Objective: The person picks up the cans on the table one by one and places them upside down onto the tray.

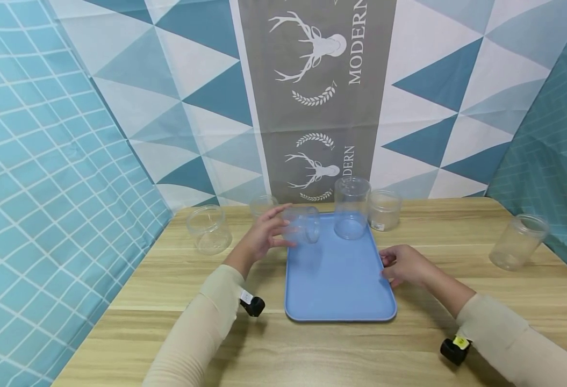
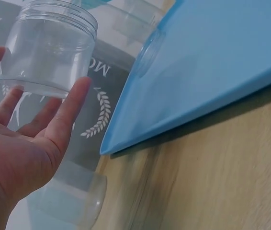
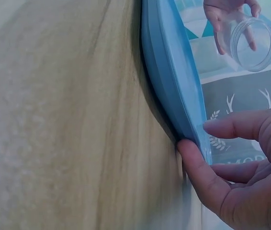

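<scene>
My left hand (image 1: 265, 235) grips a clear plastic jar (image 1: 301, 224) over the far left part of a blue tray (image 1: 340, 285). The jar is tipped on its side, its threaded mouth facing right; in the left wrist view, spread fingers and thumb support its base and side. At the tray's right rim, my right hand (image 1: 406, 264) pinches the edge, thumb (image 3: 221, 128) on top and a finger (image 3: 200, 167) below. A taller clear jar (image 1: 352, 209) stands upright on the tray's far right corner.
Just right of the tray's far corner is a short clear jar (image 1: 385, 210) with a small label. Another jar (image 1: 209, 230) stands at the table's left, one (image 1: 517, 243) at the far right, and a small one (image 1: 263, 205) behind my left hand. Patterned cloth backs the wooden table (image 1: 312, 355).
</scene>
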